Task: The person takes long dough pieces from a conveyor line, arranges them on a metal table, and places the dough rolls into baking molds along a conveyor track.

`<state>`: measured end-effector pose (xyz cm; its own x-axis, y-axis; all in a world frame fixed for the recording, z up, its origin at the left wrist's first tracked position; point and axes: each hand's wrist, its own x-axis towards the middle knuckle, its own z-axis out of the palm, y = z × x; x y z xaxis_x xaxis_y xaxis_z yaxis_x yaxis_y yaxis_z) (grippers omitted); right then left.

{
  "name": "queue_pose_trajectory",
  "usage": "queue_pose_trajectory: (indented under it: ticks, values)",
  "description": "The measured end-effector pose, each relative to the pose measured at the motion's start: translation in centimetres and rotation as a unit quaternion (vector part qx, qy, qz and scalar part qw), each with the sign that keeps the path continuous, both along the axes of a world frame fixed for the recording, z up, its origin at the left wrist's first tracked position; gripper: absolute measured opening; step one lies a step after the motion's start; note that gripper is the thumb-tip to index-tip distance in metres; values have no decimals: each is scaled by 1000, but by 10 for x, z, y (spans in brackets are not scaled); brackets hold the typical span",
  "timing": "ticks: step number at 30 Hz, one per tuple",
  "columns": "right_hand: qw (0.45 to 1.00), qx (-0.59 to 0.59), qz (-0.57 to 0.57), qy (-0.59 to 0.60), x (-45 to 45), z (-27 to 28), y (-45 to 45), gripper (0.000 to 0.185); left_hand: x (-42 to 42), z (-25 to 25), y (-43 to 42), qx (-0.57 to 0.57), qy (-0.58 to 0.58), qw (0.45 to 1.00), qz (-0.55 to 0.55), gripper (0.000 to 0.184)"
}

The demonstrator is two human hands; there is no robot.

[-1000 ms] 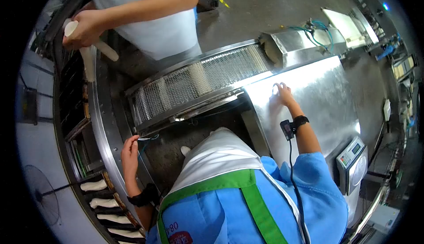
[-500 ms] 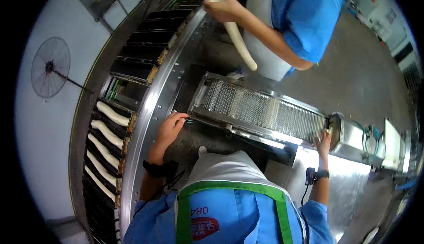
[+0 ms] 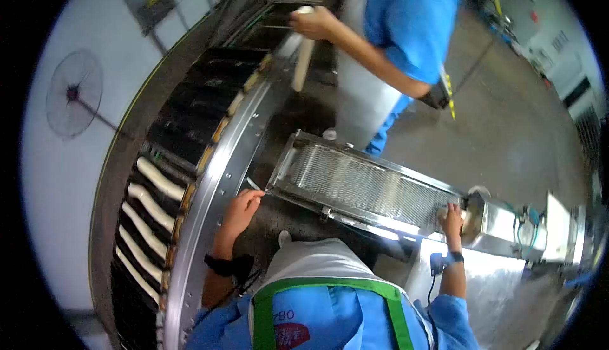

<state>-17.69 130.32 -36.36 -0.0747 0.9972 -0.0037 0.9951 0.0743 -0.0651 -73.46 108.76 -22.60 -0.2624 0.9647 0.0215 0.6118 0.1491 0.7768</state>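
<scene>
My left hand (image 3: 238,213) is at the near left corner of the mesh conveyor (image 3: 355,179), its fingers closed on a thin white stick (image 3: 254,184). At the conveyor's right end, beside the metal housing, my right hand (image 3: 451,220) has its fingers curled round a pale dough piece (image 3: 466,218). The hand hides part of that piece. The rest of the mesh belt shows no dough.
Several long dough strips (image 3: 151,204) lie in dark trays along the curved metal rail (image 3: 216,172) at left. Across the conveyor, a co-worker (image 3: 412,26) holds a long dough piece (image 3: 302,64). A metal table (image 3: 488,280) stands at lower right.
My right hand has moved from the metal table to the conveyor's right end. My left hand stays near the conveyor corner. The co-worker's dough now hangs over the rail. The view has turned.
</scene>
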Motion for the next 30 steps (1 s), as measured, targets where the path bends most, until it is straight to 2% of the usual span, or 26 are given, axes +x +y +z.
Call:
queue_pose_trajectory:
  ticks: [1,2,4,5,7,9,12,17,21,26,28,30]
  values:
    - [995,70,58,43,7,-10,-2,60,1,-1,4,-5,1,1000,-2,21]
    - [992,86,62,64,-13,17,-14,61,-3,-5,6,-11,1,1000,-15,22]
    - [991,41,47,115,-16,19,-13,66,-5,-8,8,-38,-4,999,-9,24]
    - [994,-17,20,103,-23,28,-12,72,-6,-7,8,-44,6,999,-16,25]
    - [996,7,7,86,-23,24,-19,77,-18,-27,6,-41,4,999,-31,25]
    - [999,29,-19,25,-13,5,-21,80,-12,-16,3,-63,-32,997,-32,24]
    - [995,30,-81,47,-16,20,-39,76,-11,-13,2,-91,-64,994,-16,23]
    - [989,28,-109,92,-13,24,-50,70,-5,3,7,-91,-37,995,-36,23]
    - [987,41,-134,79,-18,23,-50,67,2,15,10,-89,13,995,-53,23]
    - [989,28,-130,67,-19,29,-42,61,2,13,-1,-89,-2,994,-56,23]
    - [993,49,-102,31,-14,24,-36,53,0,10,-7,-86,-5,995,-56,23]
    - [988,72,-134,19,-10,14,-28,50,1,11,-12,-111,4,993,-50,23]
